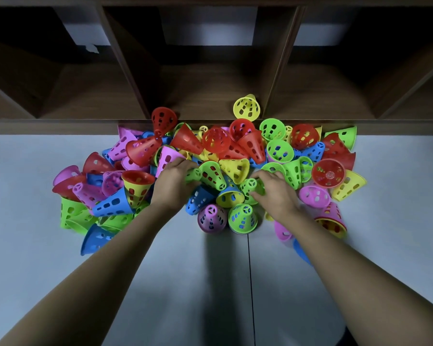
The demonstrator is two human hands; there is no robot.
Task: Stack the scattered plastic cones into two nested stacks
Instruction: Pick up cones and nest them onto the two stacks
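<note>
Two bare forearms (105, 270) reach in from the bottom edge over the pale grey floor (210, 295). Left hand (175, 182): fingers curled round the narrow end of a green slotted plastic cone (194, 174). Right hand (276, 193): fingers bent onto a second green slotted cone (252, 187), apparently gripping it; fingertips partly hidden. Both cones lie mid-heap among scattered red, pink, blue, yellow and green plastic cones (140, 151), piled against a dark wooden shelf unit (60, 126). One yellow slotted cone (246, 107) lies in its centre compartment.
</note>
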